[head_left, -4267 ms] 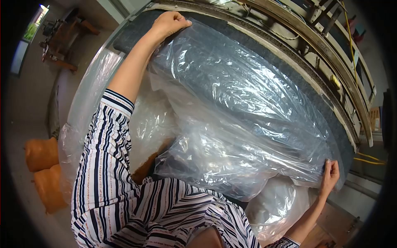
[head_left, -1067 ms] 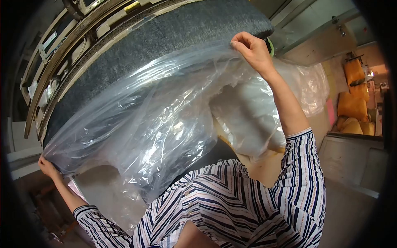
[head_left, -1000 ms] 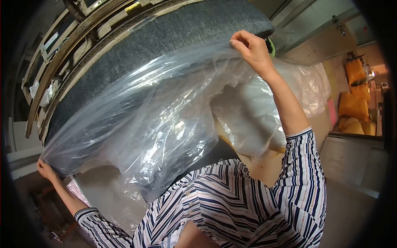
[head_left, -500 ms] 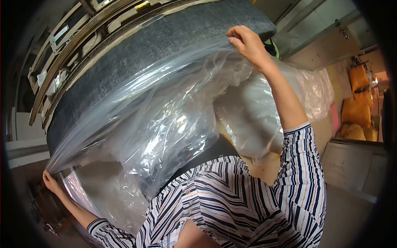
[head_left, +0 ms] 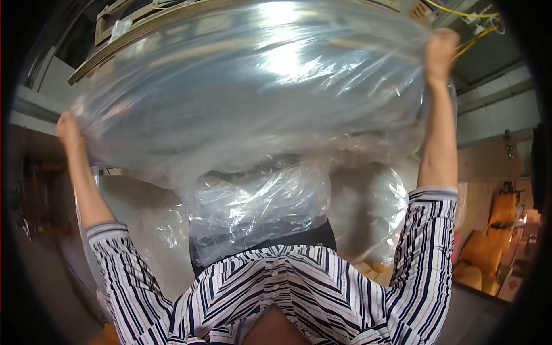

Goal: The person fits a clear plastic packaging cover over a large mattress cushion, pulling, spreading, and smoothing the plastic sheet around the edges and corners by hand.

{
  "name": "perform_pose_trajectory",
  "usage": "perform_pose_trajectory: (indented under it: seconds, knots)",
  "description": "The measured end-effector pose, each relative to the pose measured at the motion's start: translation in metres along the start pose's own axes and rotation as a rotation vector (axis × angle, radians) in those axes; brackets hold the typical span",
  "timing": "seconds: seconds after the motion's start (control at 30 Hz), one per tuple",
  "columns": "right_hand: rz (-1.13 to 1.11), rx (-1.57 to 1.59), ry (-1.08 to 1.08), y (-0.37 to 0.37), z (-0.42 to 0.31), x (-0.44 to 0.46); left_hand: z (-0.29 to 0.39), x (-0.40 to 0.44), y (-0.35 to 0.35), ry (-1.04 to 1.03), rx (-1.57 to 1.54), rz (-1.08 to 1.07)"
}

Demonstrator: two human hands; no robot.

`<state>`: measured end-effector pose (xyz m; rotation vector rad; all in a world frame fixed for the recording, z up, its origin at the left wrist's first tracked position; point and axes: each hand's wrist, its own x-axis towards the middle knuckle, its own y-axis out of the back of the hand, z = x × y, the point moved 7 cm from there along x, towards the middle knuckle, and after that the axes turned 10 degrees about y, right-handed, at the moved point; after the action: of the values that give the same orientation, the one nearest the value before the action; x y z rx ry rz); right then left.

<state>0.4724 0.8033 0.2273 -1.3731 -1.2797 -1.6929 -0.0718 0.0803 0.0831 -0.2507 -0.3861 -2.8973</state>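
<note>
Dim workroom all round, with a long, dark grey bench (head_left: 207, 99) visible only through clear plastic. Nearest, a shirt (head_left: 275, 276) with navy and white stripes, above a black strip of cloth (head_left: 317, 236) at the waist. Across that strip, crumpled, glossy folds of clear plastic (head_left: 259, 204); cannot tell whether joined to the sheet beyond. To the right of these, a broad rounded heap of clear plastic (head_left: 371, 207). Farther out, a wide, shiny, see-through plastic sheet (head_left: 322, 77), spread above the bench and pulled out between both hands, with creases fanning inward. At the sheet's left end, left hand (head_left: 69, 131) with fingers folded in, closed on the gathered edge; at its right end, right hand (head_left: 441, 56), blurred, bunched into a fist on the film. Past the bench's far edge, a pale wooden rail (head_left: 109, 53) at left and thin yellow cables (head_left: 463, 10) at right. Off beyond the bench's right end, bulky orange bundles (head_left: 483, 250).
</note>
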Motion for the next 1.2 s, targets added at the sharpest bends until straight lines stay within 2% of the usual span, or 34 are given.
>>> perform_pose_trajectory:
  seconds: [0.03,0.07,0.1,0.13,0.17,0.2,0.27,0.43,0.63,0.73,0.87,0.97,1.07,1.2]
  knots:
    - [-0.332,-0.014,-0.207,-0.048,0.039,-0.04,-0.013,0.005,-0.015,-0.179,0.141,0.099]
    - [-0.3,0.122,-0.244,-0.069,0.06,-0.082,-0.022,0.005,-0.031,-0.357,0.286,0.196]
    - [-0.292,0.148,-0.333,-0.069,0.056,-0.099,-0.027,-0.012,-0.046,-0.286,0.378,0.205]
    - [-0.298,0.221,-0.506,-0.069,0.051,-0.114,-0.026,-0.002,-0.048,-0.277,0.312,0.178]
    - [-0.213,0.461,-0.645,-0.072,0.058,-0.116,-0.032,0.015,-0.046,-0.266,0.248,0.143]
    - [-0.213,0.45,-0.607,-0.074,0.061,-0.112,-0.039,0.022,-0.048,-0.25,0.183,0.111]
    - [-0.225,0.427,-0.548,-0.077,0.069,-0.114,-0.025,0.023,-0.056,-0.264,0.26,0.085]
    - [-0.33,0.335,-0.576,-0.096,0.073,-0.111,-0.043,0.059,-0.065,-0.141,0.159,-0.015]
    - [-0.377,0.214,-0.605,-0.094,0.074,-0.108,-0.031,0.053,-0.061,-0.095,0.199,0.026]
    - [-0.294,0.088,-0.491,-0.085,0.068,-0.099,-0.036,0.061,-0.057,-0.094,0.244,0.071]
    - [-0.222,0.05,-0.525,-0.079,0.065,-0.098,-0.037,0.06,-0.051,-0.014,0.349,0.024]
    - [-0.231,0.07,-0.581,-0.076,0.068,-0.096,-0.073,0.089,-0.039,0.212,0.1,-0.152]
    - [-0.203,0.156,-0.62,-0.075,0.075,-0.099,-0.041,0.055,-0.04,0.118,-0.037,-0.008]
    - [-0.175,0.303,-0.736,-0.086,0.1,-0.11,-0.041,0.056,-0.04,0.141,-0.194,-0.078]
